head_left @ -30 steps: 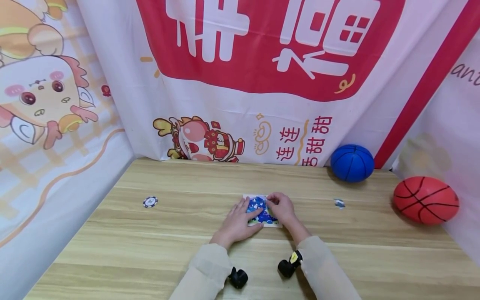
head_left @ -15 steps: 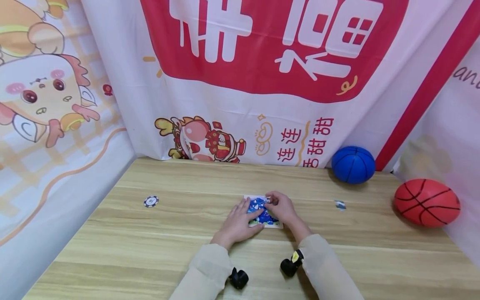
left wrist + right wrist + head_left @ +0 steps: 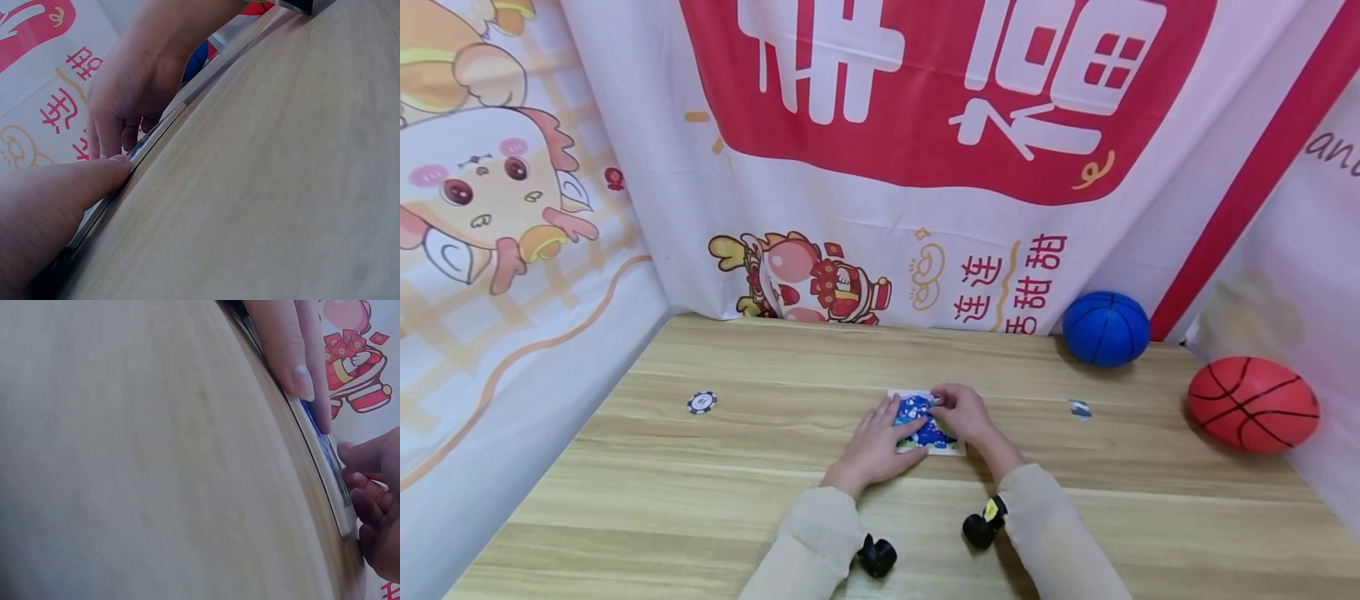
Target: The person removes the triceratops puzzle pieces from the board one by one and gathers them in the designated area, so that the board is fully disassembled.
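Observation:
A small flat jigsaw puzzle (image 3: pixel 934 433) with a blue picture and white border lies on the wooden table. My left hand (image 3: pixel 872 446) rests across its left side, fingers spread and straight, the thumb along the near edge. In the left wrist view that thumb (image 3: pixel 103 178) presses at the board's rim. My right hand (image 3: pixel 966 414) is at the puzzle's upper right corner, thumb and forefinger pinching a small puzzle piece (image 3: pixel 936 401) mostly hidden by the fingers. The right wrist view shows the curled right fingers (image 3: pixel 369 503) close against the board's edge (image 3: pixel 340 515).
A loose puzzle piece (image 3: pixel 1080 408) lies to the right on the table (image 3: pixel 775 517). On the left is a blue-and-white poker chip (image 3: pixel 702 402). A blue ball (image 3: pixel 1106 329) and a red ball (image 3: pixel 1252 406) stand at the back right, by printed cloth walls.
The right thumb and fingers shift slightly at the puzzle's upper right corner. My left hand stays on the board, and the view itself moves a little.

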Available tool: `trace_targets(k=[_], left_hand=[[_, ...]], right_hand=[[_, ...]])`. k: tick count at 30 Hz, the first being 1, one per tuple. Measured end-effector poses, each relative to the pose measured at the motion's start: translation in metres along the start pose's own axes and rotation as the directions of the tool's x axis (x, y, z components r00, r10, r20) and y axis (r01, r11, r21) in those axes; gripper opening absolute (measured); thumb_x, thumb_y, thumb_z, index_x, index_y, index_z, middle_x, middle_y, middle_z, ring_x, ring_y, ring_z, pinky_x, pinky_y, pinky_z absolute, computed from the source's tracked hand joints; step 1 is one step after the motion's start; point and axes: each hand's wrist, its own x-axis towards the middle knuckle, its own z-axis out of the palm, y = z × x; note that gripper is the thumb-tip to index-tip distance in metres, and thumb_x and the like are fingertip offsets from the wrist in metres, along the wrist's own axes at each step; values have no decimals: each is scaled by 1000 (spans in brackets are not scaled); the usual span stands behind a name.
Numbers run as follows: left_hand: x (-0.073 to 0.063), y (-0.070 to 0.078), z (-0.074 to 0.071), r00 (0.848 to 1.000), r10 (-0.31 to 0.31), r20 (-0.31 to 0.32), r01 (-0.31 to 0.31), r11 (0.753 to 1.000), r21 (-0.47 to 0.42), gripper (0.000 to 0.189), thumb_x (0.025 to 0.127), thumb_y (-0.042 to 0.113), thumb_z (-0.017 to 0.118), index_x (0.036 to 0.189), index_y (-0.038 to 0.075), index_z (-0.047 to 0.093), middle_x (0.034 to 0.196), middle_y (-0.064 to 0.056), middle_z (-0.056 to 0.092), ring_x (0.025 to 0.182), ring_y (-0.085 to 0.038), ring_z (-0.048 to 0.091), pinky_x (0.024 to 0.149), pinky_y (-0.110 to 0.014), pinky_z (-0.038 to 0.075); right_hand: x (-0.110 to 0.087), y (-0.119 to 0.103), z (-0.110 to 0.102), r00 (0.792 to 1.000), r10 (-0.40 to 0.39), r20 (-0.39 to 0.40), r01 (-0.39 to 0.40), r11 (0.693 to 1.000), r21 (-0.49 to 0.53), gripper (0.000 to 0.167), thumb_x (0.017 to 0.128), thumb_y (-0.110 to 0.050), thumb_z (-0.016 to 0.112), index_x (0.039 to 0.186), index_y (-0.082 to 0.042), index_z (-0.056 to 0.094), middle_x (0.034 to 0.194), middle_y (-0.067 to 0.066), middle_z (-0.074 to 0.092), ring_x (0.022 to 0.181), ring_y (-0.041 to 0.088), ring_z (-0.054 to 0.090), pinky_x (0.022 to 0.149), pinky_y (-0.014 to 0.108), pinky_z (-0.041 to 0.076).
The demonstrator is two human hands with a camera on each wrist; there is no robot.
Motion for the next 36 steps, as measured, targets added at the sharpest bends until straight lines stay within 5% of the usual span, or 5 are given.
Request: trace_targets(k=[14, 22, 31, 36], left_hand=[[-1, 1, 1, 1000, -12, 9, 12, 1000, 7, 55, 83, 56, 39, 131, 30, 35, 142, -14, 7, 128, -26, -1, 102, -41, 5], [1, 2, 3, 1000, -2, 3, 2, 1000, 3, 55, 83, 56, 39, 131, 31, 36, 142, -14, 7, 128, -26, 0, 102, -41, 5], [-1, 1, 3, 1000, -15, -2, 15, 1000, -2, 55, 82, 57, 39, 131, 32, 35, 142, -14, 7, 128, -26, -1, 102, -41, 4], [0, 1, 3, 1000, -8, -5, 8, 1000, 5, 55, 83, 57, 38, 131, 32, 35, 142, -13, 6, 128, -25, -1, 102, -41, 4]], right_hand=[[-1, 10, -31, 999, -19, -35, 23, 993, 118, 27, 77, -2, 61, 104, -3, 62, 83, 7, 58, 76, 19, 50, 65, 30, 43], [-10, 23, -69, 994, 109, -23, -105, 983, 150, 28, 82, -9, 57, 110, -10, 59, 96, 8, 53, 83, 22, 44, 68, 32, 39], [-19, 54, -112, 992, -53, -112, 58, 997, 43, 28, 81, -5, 58, 108, 3, 57, 85, 14, 57, 74, 21, 49, 62, 27, 42], [-25, 76, -128, 992, -10, -122, 27, 990, 138, 30, 81, -5, 57, 110, 6, 54, 87, 15, 53, 76, 18, 47, 65, 24, 43]])
